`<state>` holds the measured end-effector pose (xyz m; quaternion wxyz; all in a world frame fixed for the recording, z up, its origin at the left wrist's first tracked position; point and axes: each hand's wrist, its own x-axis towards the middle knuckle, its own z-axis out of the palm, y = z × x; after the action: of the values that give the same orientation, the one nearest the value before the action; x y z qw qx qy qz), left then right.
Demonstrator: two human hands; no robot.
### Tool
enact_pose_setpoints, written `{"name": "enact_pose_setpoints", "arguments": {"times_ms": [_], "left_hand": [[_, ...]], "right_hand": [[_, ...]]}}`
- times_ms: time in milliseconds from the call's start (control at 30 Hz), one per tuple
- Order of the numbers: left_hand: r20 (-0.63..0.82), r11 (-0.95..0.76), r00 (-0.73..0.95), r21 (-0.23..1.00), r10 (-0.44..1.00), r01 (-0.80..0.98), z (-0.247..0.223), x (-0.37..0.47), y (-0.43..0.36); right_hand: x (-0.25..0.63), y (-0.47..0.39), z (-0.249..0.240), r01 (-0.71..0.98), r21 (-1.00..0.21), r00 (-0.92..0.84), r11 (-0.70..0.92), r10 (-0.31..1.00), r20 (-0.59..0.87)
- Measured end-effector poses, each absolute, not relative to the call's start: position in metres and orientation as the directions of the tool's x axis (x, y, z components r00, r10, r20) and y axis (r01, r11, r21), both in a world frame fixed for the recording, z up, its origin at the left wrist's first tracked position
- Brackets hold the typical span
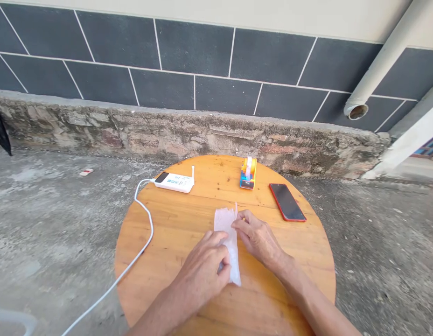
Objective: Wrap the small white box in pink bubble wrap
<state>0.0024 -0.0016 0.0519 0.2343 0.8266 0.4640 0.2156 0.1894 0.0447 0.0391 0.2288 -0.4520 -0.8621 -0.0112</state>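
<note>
A narrow strip of pale, translucent wrap (226, 220) lies lengthwise on the round wooden table (150, 252). My left hand (207, 261) rests over its left and middle part, fingers curled, thumb and forefinger bent on the strip. At the strip's upper right edge, my right hand (256, 235) has its thumb and fingertips pinched together; a thin raised sliver of material sticks up just beyond them. What exactly is between those fingertips is too small to make out.
Behind the strip stands a yellow and blue tape dispenser (248, 173). A red-edged phone (287, 202) lies to the right. At the back left, a white power bank (173, 182) has a white cable (150, 219) running off the table. A tiled wall (199, 44) rises behind.
</note>
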Motion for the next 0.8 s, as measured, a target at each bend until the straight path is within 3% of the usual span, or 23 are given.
{"name": "enact_pose_setpoints", "arguments": {"times_ms": [167, 333, 600, 800], "left_hand": [[0.116, -0.432, 0.478, 0.646, 0.871, 0.63, 0.053, 0.003, 0.002], [0.108, -0.425, 0.488, 0.672, 0.866, 0.607, 0.051, 0.003, 0.004], [0.148, -0.431, 0.454, 0.656, 0.879, 0.62, 0.046, 0.002, 0.0], [0.268, -0.541, 0.491, 0.605, 0.829, 0.584, 0.046, 0.003, -0.001]], "right_hand": [[0.192, 0.043, 0.034, 0.763, -0.204, -0.46, 0.613, 0.738, 0.494], [0.188, 0.046, 0.037, 0.721, -0.233, -0.497, 0.652, 0.722, 0.483], [0.172, 0.064, 0.044, 0.717, -0.28, -0.589, 0.638, 0.77, 0.246], [0.166, 0.066, 0.05, 0.747, -0.31, -0.584, 0.588, 0.803, 0.119]]}}
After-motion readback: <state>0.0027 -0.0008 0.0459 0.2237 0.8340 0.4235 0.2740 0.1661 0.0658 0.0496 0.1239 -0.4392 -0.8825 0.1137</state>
